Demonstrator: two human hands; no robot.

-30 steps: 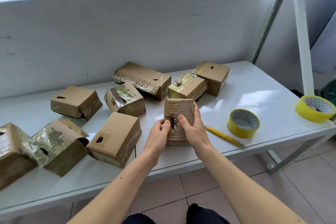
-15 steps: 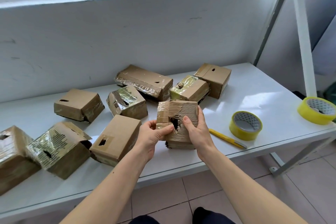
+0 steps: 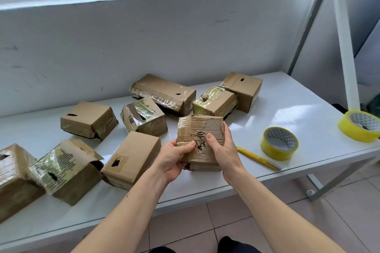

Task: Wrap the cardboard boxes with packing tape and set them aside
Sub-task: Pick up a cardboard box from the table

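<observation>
A: Thumbs first: our left thumb (image 3: 190, 144) and right thumb (image 3: 210, 136) press the torn top face of the small box (image 3: 200, 142), one either side of the ragged hole. The fingers (image 3: 226, 129) of the right hand (image 3: 223, 151) curl round the box's right edge, so that hand is clamped on it. The left hand (image 3: 172, 159) cups it from below and the side, its fingers hidden underneath.

B: So both hands grip it. Where is it?

A: Above the front edge of the tabletop (image 3: 287, 96), about midway along, tilted towards us. We cannot tell whether its lower end touches the surface.

B: How will it handle?

A: We judge it light, since two hands carry it easily. The cardboard looks soft and crumpled, with old tape glossy on the left part, so it may be slippery there. We would hold it by the edges and corners, not the torn middle, which could give way.

B: What differs from a second ago?

A: The box stood more upright then, with its narrow side to us. We have turned it so the broad torn face looks up, and the left hand has gone from the side to under it. The tape roll (image 3: 279, 142) and yellow cutter (image 3: 258, 158) to the right lie as before.
</observation>
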